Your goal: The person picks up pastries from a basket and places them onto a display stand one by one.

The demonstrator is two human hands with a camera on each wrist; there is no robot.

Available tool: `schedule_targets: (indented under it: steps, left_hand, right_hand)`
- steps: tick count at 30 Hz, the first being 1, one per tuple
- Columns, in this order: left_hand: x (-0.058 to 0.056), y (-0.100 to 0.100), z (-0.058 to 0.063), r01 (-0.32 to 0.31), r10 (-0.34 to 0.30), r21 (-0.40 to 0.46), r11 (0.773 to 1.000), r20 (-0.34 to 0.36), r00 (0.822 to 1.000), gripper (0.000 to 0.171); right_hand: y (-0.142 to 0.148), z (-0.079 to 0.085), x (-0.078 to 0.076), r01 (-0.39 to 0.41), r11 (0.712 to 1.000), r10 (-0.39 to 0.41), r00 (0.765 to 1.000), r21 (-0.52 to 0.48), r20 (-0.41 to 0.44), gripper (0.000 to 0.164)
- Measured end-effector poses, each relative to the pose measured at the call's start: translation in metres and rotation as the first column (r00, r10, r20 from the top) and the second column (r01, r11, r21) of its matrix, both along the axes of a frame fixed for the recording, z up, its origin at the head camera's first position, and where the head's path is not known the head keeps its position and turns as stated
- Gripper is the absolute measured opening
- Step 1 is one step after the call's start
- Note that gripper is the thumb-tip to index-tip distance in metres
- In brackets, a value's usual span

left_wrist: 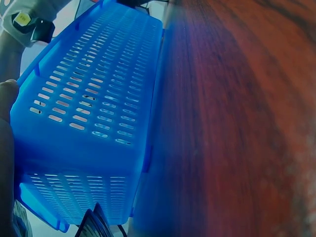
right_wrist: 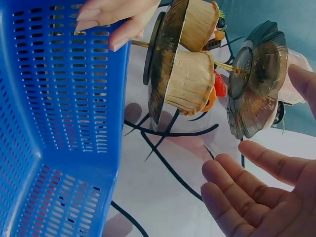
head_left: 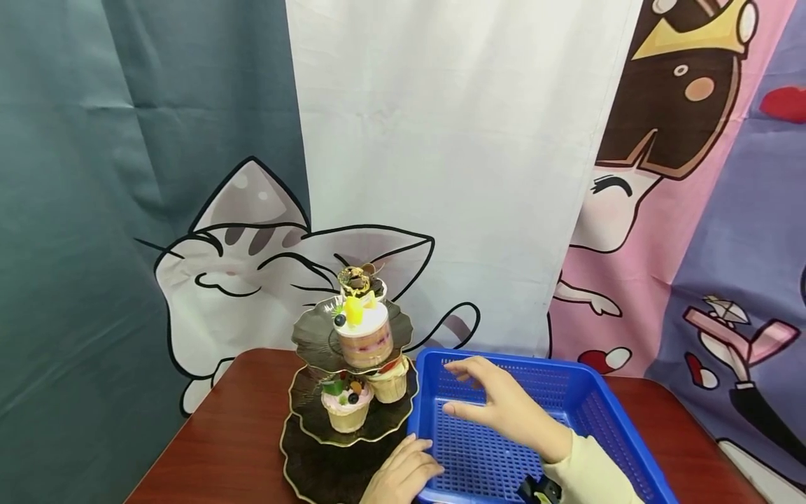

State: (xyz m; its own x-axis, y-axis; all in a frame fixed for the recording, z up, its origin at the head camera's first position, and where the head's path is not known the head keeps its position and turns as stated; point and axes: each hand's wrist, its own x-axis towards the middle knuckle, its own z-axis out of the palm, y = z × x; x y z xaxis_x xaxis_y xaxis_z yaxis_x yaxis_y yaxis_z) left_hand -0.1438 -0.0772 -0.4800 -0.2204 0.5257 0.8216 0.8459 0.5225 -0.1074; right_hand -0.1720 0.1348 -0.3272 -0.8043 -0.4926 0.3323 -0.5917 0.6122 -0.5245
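My left hand (head_left: 406,470) holds the near left rim of a blue plastic basket (head_left: 428,420), its fingers hooked over the edge. Over the basket hovers my right hand (head_left: 497,402), thumb and fingers spread apart with nothing between them; its fingertips point toward a dark tiered cake stand (head_left: 308,399). On the stand's top tier sits a clear cup of layered dessert (head_left: 365,343) with a white top and yellow fruit, and a dark-topped dessert (head_left: 364,280) behind it. The middle tier carries a pink-topped cupcake (head_left: 348,406) and another cupcake (head_left: 390,381), partly hidden by the top tier.
The stand and basket stand side by side on a reddish-brown wooden table (head_left: 208,434). Behind it hangs a curtain (head_left: 453,140) printed with a cartoon cat and a crowned figure. A dark wrist device (head_left: 538,488) sits at the right sleeve.
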Motion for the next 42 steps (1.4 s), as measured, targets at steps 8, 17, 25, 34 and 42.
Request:
schedule_targets:
  steps: [8, 17, 25, 34, 42]
  left_hand:
    - [0.000, -0.004, 0.002, -0.031, 0.031, -0.003, 1.000, 0.000, 1.000, 0.030]
    - [-0.005, -0.014, 0.001, -0.034, 0.035, -0.035, 0.999, 0.017, 0.999, 0.039]
    - [-0.012, -0.026, 0.000, -0.050, 0.045, -0.115, 0.992, -0.042, 0.998, 0.049]
    - [-0.011, -0.039, 0.011, -0.117, 0.095, -0.220, 0.969, -0.107, 0.990, 0.050]
    - [-0.005, -0.042, 0.024, -0.211, 0.187, -0.301, 0.930, -0.106, 0.977, 0.058]
  right_hand:
    - [0.008, -0.001, 0.007, 0.008, 1.000, -0.008, 1.000, 0.002, 0.008, 0.050]
    - [0.012, -0.009, 0.010, 0.005, 1.000, -0.005, 1.000, 0.005, 0.022, 0.047]
    - [0.014, -0.017, 0.014, -0.009, 1.000, 0.010, 0.998, -0.004, 0.065, 0.044]
    - [0.019, -0.026, 0.018, 0.026, 0.999, -0.029, 0.989, 0.019, 0.145, 0.049]
    - [0.029, -0.037, 0.021, 0.070, 0.996, -0.079, 0.977, 0.050, 0.196, 0.057]
